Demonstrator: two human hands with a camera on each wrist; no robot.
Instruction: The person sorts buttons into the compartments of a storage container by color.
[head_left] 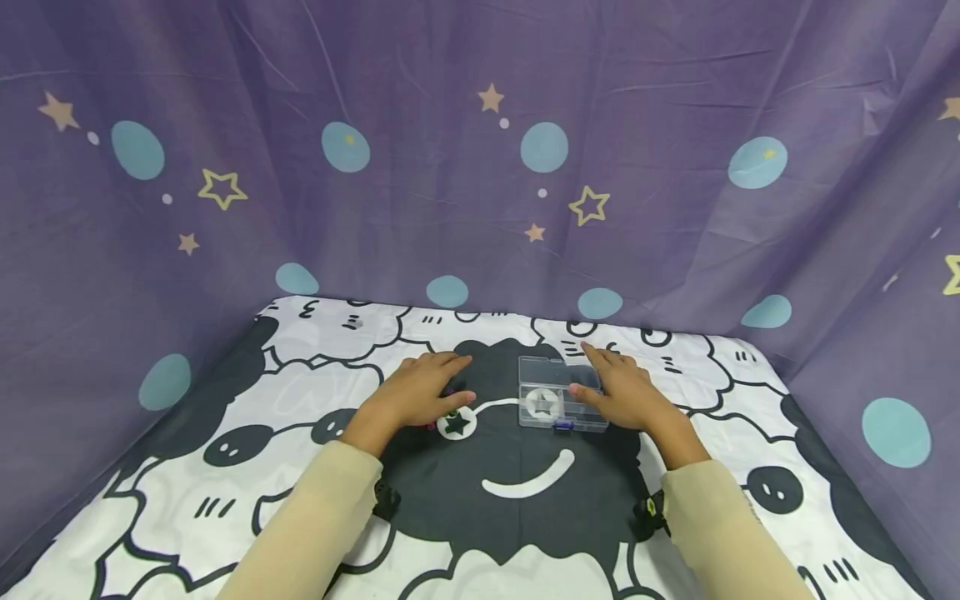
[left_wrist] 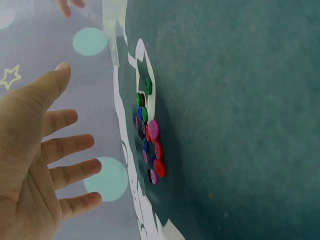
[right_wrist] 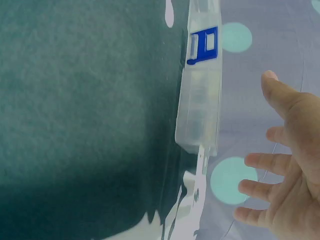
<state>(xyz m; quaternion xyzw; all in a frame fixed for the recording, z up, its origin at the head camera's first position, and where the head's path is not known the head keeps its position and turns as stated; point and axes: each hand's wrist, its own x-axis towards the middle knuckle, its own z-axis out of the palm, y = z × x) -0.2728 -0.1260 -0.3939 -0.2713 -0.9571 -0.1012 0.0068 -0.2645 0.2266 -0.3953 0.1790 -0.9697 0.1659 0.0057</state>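
Over a small pile of colourful buttons (left_wrist: 153,131) hovers my left hand (head_left: 417,390), its fingers spread and holding nothing. Red, pink, green, blue and dark buttons show in the left wrist view; in the head view the hand hides most of them. A clear plastic compartment box (head_left: 542,415) with a blue latch (right_wrist: 205,45) lies to the right of the pile. My right hand (head_left: 621,388) is held above the box's right side with fingers extended, gripping nothing. Whether the box holds anything, I cannot tell.
A cloth printed with black and white cartoon sheep (head_left: 465,508) covers the table. Behind it and at both sides hangs a purple curtain (head_left: 450,208) with stars and blue dots.
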